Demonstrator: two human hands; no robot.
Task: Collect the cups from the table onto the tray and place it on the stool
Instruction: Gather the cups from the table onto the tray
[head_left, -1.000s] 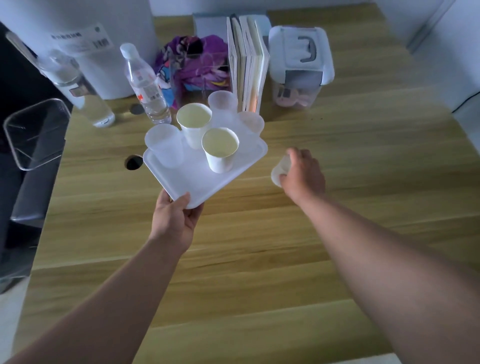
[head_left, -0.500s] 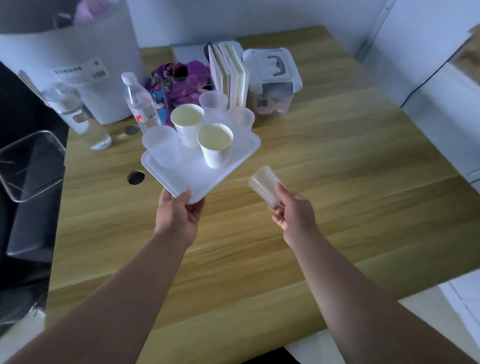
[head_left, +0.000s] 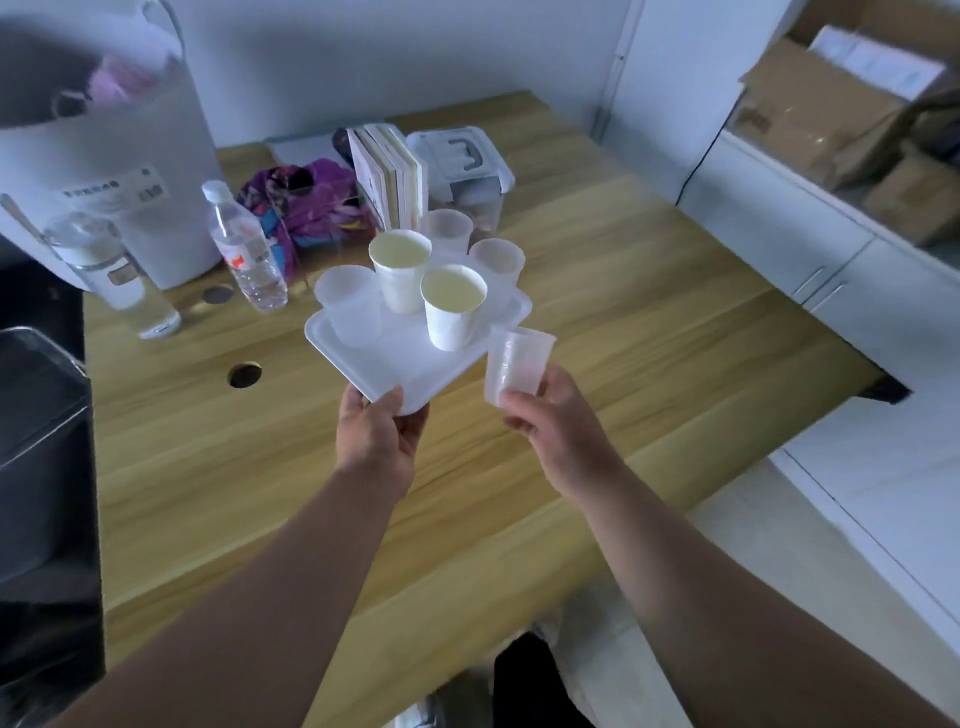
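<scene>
Above the wooden table, a white tray was held by its near corner, clamped in the left hand. Two paper cups and three translucent cups were carried on it. Just right of the tray, one clear plastic cup was gripped upright in the right hand.

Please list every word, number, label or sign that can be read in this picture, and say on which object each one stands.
None can be read.
White bin: a sticker with print and a barcode, too blurred.
Water bottle: label with a red mark, too small.
Cardboard boxes: a paper label, too blurred.
</scene>
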